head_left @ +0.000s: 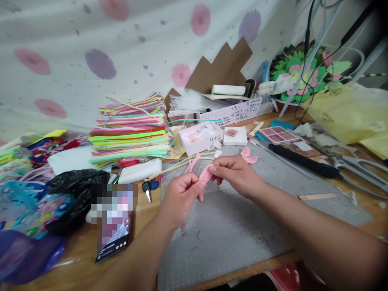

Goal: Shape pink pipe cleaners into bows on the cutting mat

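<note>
Between my two hands, above the grey cutting mat (218, 226), is a pink fuzzy piece, apparently bent pipe cleaner (205, 173). My left hand (183, 196) pinches its lower end between thumb and fingers. The upper end is gripped by my right hand (235, 171), whose fingertips partly cover it. Loose pink pipe cleaner strips (192, 162) show just behind my left hand. Past my right hand, a looped pink pipe cleaner shape (249, 155) lies on the mat.
Bundled colourful pipe cleaners (130, 135) are stacked at the back left. A phone (115, 230) and a key (147, 192) lie left of the mat. Large scissors (360, 163), a black-handled tool (303, 159) and a wooden stick (318, 197) are on the right. A small white box (200, 139) stands behind.
</note>
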`<state>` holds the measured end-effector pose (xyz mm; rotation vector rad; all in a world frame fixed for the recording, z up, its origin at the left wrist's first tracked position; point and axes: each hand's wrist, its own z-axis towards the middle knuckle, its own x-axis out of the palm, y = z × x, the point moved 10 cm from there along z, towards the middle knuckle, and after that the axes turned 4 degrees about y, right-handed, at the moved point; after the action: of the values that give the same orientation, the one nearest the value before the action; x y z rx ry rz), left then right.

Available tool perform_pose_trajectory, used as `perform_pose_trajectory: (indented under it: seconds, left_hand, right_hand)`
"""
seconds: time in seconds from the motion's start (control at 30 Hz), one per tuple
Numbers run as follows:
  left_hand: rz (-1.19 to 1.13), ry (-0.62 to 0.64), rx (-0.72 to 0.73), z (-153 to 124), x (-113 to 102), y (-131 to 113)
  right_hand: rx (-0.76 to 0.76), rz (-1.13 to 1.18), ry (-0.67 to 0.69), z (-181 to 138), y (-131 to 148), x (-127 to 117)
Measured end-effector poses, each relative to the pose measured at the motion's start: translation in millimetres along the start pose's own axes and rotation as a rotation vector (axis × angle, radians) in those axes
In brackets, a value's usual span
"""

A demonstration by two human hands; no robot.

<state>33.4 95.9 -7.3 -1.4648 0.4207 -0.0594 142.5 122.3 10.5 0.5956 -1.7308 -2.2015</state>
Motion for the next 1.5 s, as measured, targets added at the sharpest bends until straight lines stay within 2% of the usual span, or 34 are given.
perform_pose_trajectory:
  seconds: [0.13,0.23,0.3,0.43,0.5,0.7,0.9,1.1,1.3,1.5]
  left_hand:
    - [0.130,-0.016,0.034,-2,1,-7]
    - [0.099,-0.025,0.031,-4,1,-8]
    - [-0.011,-0.021,0.015,-4,2,-6]
    - [-0.302,0.028,-0.043,-5,8,1]
    - [-0.362,0.058,-0.070,-5,10,3]
    - [-0.157,0.018,-0.018,-5,3,-2]
    - [-0.040,-0.090,0.059,-7,-6,-8]
    - [0.091,-0.122,0.027,-9,-7,-15]
    - [-0.015,-0.097,0.004,-7,-3,-16]
    - [-0.062,-0.178,0.001,-11,-7,-16]
  right_hand:
    - [-0.112,-0.136,-0.106,-5,18,-4]
    - [-0.159,-0.195,-0.176,-10,25,-6]
    - [-0.131,-0.165,-0.140,-8,20,-4]
    - [-0.106,0.130,0.048,-1,8,2]
    - [-0.113,0.207,0.086,0,8,0]
    - [-0.021,0.054,0.122,-1,7,5]
    - [0.018,-0.064,0.072,-1,4,7]
    - [0.057,-0.081,0.087,-1,3,7]
    - [0.067,-0.032,0.046,-1,1,12]
    - [0.094,0.051,0.025,-3,-7,20]
